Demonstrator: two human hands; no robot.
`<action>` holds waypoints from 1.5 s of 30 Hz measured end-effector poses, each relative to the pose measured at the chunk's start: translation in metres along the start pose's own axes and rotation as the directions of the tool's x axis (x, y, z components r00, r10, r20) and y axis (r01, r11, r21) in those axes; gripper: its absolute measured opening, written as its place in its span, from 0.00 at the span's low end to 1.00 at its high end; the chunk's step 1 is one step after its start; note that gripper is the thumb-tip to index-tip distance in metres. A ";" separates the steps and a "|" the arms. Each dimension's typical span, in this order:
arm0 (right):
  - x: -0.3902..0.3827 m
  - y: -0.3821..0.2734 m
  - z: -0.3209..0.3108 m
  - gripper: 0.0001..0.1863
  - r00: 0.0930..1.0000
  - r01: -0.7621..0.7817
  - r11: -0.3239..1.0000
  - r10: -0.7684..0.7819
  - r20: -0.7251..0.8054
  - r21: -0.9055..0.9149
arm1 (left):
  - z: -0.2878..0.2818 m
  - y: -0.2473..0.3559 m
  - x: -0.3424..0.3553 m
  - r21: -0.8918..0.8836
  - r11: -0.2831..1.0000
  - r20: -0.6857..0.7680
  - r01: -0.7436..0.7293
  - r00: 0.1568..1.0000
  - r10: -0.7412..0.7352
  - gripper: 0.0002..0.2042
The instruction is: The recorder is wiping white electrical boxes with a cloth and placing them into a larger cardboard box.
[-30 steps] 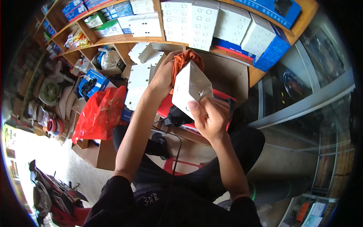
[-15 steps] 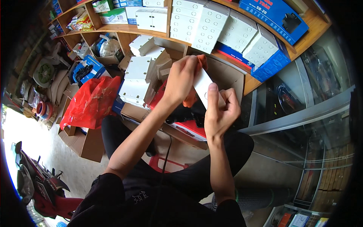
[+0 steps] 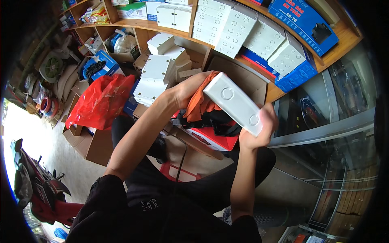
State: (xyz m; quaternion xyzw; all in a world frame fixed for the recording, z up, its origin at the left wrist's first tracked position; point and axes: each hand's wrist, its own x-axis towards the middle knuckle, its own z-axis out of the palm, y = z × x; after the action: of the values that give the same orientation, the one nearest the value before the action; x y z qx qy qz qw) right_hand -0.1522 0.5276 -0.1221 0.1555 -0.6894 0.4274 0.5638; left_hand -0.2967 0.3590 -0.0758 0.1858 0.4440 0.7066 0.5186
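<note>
A white plastic electrical box point(image 3: 240, 106) is held up in front of me, tilted down to the right. Two round knockout marks show on its long side. My right hand point(image 3: 263, 127) is closed around its lower right end, thumb on the outer edge. At the upper left end my left hand point(image 3: 190, 90) grips an orange cloth point(image 3: 198, 106), which lies against the box and drapes down; the cloth and box hide most of those fingers. Beneath them, black straps or fabric point(image 3: 225, 126) rest on a red and white carton point(image 3: 208, 139).
White boxes point(image 3: 156, 67) are stacked left of my hands. A red plastic bag point(image 3: 101, 101) lies farther left. Wooden shelves point(image 3: 142, 35) with more white boxes point(image 3: 235, 34) run behind. Glass cabinets point(image 3: 312, 121) stand right. A red stool point(image 3: 180, 172) is below, a motorbike point(image 3: 44, 190) lower left.
The box has been turned, so its long side with both round marks faces me, and it sits farther right. My right hand has shifted to its end. More of the orange cloth shows.
</note>
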 end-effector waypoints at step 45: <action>0.020 -0.075 0.058 0.15 0.920 0.155 0.968 -0.067 0.385 -0.200 | -0.005 0.015 -0.028 -0.229 0.968 -0.138 -0.105 0.988 0.075 0.27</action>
State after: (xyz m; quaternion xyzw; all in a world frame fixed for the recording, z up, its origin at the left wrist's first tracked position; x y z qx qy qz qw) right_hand -0.1437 0.4440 -0.0725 0.2081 -0.8185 0.2756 0.4591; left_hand -0.2983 0.3306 -0.0608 0.0971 0.3807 0.7876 0.4747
